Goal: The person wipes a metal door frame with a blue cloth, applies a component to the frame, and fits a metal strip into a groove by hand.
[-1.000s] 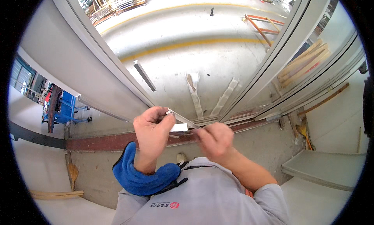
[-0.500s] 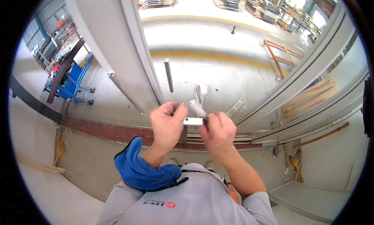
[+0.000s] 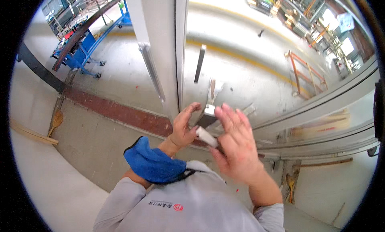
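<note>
Before my chest, my left hand point(image 3: 185, 127) has its fingers apart from its thumb. The thumb tip is close to one end of a short white bar-shaped piece point(image 3: 206, 137), blurred by motion. The piece's other end reaches my right hand point(image 3: 238, 147), whose fingers are stretched out; which hand bears it I cannot tell. Just beyond, between both hands, a dark bar point(image 3: 206, 119) with a pale end stands, and my right fingertips are beside that end. From my left forearm hangs a blue glove point(image 3: 154, 161).
Tall pale frame profiles point(image 3: 160, 51) stand left of my hands, more framing at right. A red-brown sill strip point(image 3: 120, 111) crosses the floor. Outside are a blue wheeled cart point(image 3: 82, 53), another dark bar point(image 3: 199, 65) and an orange metal frame point(image 3: 298, 73).
My hands were close together at the pale end of the bar; they have moved apart, and the right fingers have straightened. The view has turned, shifting the surroundings.
</note>
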Motion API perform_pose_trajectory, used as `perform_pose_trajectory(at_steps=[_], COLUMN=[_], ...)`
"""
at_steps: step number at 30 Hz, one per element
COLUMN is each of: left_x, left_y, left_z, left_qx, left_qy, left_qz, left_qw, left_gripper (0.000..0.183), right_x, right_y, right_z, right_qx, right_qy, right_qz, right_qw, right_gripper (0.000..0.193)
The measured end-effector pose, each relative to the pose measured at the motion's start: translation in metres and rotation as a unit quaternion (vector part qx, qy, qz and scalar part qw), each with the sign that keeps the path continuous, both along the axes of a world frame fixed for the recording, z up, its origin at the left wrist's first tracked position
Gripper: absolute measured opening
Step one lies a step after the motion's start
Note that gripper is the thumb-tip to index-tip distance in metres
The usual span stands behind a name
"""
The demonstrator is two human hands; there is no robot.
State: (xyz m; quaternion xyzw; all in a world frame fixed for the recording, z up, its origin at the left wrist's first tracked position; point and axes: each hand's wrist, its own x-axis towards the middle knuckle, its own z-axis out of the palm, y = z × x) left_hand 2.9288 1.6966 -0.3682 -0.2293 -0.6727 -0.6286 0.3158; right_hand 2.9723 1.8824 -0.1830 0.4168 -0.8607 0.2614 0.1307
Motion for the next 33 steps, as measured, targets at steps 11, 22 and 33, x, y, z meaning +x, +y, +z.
perform_pose_trajectory(at_steps=[11,22,33], left_x=[-0.002,-0.015,-0.029], left_y=[0.020,0.016,0.013], left_z=[-0.034,-0.014,-0.032], left_qx=[-0.176,-0.137,-0.089], left_qy=[-0.270,-0.280,-0.283], left_qz=[0.046,0.062,0.035], left_qw=[0.945,0.948,0.954], left_gripper=[0.040,0.030,0.028], right_x=[-0.016,-0.036,-0.043], right_y=[-0.005,0.005,0.004], right_z=[-0.001,0.042,0.034], right_qx=[-0.020,-0.109,-0.111], right_qy=[0.025,0.152,0.117], right_qz=[0.031,0.064,0.060], right_qw=[0.999,0.980,0.985], right_gripper=[0.029,0.024,0.025])
